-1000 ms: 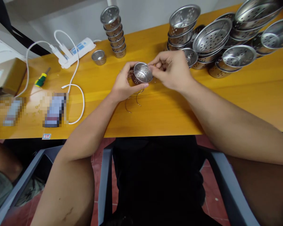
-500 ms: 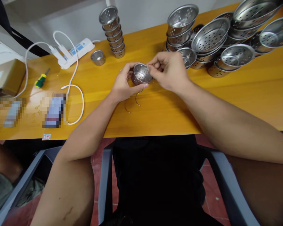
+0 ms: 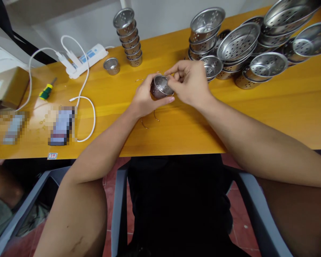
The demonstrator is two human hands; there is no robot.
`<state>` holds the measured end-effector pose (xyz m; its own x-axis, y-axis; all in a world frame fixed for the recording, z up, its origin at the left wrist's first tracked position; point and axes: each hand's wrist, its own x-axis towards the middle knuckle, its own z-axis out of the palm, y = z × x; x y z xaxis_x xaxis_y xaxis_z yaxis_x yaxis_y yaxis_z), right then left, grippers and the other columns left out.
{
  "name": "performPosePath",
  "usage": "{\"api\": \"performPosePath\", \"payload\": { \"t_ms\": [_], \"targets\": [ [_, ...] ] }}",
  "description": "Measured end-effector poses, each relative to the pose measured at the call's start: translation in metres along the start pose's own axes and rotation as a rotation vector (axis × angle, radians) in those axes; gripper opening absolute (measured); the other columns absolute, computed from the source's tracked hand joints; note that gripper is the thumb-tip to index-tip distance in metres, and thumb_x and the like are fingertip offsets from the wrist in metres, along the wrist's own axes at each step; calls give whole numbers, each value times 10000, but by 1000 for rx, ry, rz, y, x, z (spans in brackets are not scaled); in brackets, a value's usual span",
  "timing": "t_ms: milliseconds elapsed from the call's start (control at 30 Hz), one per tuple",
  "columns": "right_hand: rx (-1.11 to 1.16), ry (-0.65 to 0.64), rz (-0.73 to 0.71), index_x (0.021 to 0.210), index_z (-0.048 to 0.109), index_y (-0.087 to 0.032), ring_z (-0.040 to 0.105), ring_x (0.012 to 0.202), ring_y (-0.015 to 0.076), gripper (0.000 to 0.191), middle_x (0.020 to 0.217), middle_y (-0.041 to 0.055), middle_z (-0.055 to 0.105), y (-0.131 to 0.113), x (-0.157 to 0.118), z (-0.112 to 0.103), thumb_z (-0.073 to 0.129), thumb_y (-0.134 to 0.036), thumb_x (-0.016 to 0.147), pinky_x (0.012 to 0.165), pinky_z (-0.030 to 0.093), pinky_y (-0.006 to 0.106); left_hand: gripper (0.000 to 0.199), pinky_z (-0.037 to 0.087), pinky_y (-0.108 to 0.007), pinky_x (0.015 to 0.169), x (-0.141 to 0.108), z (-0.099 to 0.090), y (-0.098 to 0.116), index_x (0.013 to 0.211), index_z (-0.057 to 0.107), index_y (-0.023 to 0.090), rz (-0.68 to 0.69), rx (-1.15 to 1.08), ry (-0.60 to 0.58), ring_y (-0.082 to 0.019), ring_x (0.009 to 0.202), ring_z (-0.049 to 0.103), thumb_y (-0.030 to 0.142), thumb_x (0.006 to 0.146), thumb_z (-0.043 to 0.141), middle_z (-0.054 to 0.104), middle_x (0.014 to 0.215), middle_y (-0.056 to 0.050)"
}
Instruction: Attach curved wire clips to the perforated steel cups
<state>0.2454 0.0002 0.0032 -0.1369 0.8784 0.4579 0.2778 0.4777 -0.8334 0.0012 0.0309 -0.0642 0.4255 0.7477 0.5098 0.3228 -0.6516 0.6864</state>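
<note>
A small perforated metal cup (image 3: 158, 90) is tilted above the table, its mouth facing up and partly toward me. My left hand (image 3: 147, 96) wraps around its left side, thumb along the near side. At the cup's right rim, my right hand (image 3: 188, 84) is closed in a pinch. A thin curved wire handle (image 3: 155, 80) seems to cross the cup's mouth toward those fingers; its end is hidden by them. Below my left hand, curved wire pieces (image 3: 156, 116) lie on the table, and another thin wire (image 3: 139, 80) lies behind that hand.
Several nested perforated cups (image 3: 130, 39) stand at the back, beside a single small cup (image 3: 111, 66). More stacks of larger perforated cups (image 3: 238, 44) fill the back right. Leftward are a power strip (image 3: 87, 59), white cable, screwdriver (image 3: 46, 92), phone (image 3: 62, 126) and cardboard box (image 3: 9, 87).
My left hand and the cup have shifted slightly right, and the cup has turned a little. My right hand has moved slightly left, still pinching at the rim.
</note>
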Motion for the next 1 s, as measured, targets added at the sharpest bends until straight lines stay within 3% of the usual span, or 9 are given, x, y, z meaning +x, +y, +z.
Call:
{"api": "performPosePath", "payload": {
  "t_ms": [100,200,300,400,500,733,1000],
  "targets": [
    [22,2,9,959,871,-342,669,722,273,205,779,12,721,-4,0,2,1067,-291,935,683,619,443,1156,694,-590,1348,2,4,3,1628,721,282,-18,-91,-1,-373,1435,872,1012,820,1106,835,1535,-126],
    [106,-54,-5,956,885,-320,683,754,244,164,862,31,806,-11,2,-5,1038,-322,1014,716,625,411,1104,754,-555,1213,2,3,10,1520,771,250,-86,-278,-12,-327,1294,901,1033,812,1095,861,1408,-105],
    [206,-265,-5,1032,929,-298,633,705,207,292,853,39,821,-19,4,-21,1025,-555,1132,649,547,380,982,774,-504,1091,2,-5,16,1377,814,234,-200,-396,-58,-268,1111,889,1017,849,1083,880,1255,-79],
    [250,-429,41,1114,932,-337,581,648,204,589,786,-5,782,-26,4,-35,1140,-870,973,581,477,376,910,776,-501,1076,2,-11,18,1290,826,241,-237,-422,-92,-258,1047,878,1016,876,1064,882,1180,-64],
    [274,-441,106,1054,885,-369,555,611,202,713,762,-28,759,-27,3,-39,1216,-946,799,551,455,380,932,784,-524,1113,4,-12,15,1296,823,247,-206,-429,-112,-289,1126,897,1037,860,1057,893,1233,-76],
    [336,-402,113,928,798,-350,566,577,202,751,726,-14,755,-30,2,-31,1246,-929,764,537,450,392,1093,725,-654,1300,7,-11,2,1399,802,254,-169,-455,-126,-365,1348,891,1016,704,1164,872,1360,-89],
    [298,-409,120,930,784,-364,596,608,222,720,685,-23,724,-30,4,-30,1237,-905,785,547,470,400,1142,750,-595,1213,5,-9,-2,1398,791,239,-145,-431,-87,-331,1274,875,1001,647,1190,865,1354,-95]
  ]
}}
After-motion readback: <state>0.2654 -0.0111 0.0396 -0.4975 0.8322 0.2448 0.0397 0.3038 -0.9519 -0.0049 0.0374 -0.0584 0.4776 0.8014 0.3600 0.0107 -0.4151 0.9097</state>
